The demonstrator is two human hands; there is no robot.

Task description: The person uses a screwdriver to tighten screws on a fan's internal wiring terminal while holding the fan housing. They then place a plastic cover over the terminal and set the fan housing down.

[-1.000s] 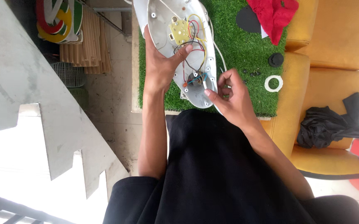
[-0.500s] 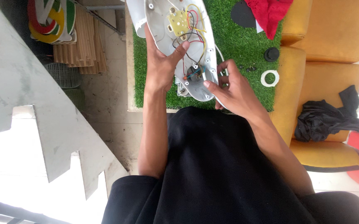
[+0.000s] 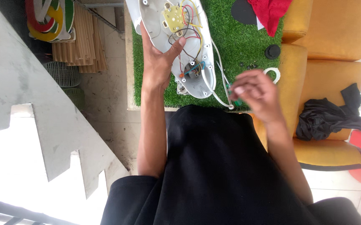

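Beside the left hand (image 3: 157,62), which is gripping the white appliance shell (image 3: 176,46) with thumb pressed across its open inside, the right hand (image 3: 257,93) is now sitting apart from the shell — half a second ago it was touching the lower end. It is pinching a small green-handled tool (image 3: 234,95), so the work at the wiring seems paused. Inside the open shell, coloured wires (image 3: 189,37) and a yellow part (image 3: 174,18) are lying exposed — small dark screws (image 3: 249,65) are resting loose on the green turf mat (image 3: 230,37) beyond the right hand.

we see a smooth, matt white plastic shell (image 3: 197,79), rough green artificial turf (image 3: 239,46) under it, and crumpled red cloth (image 3: 270,12).
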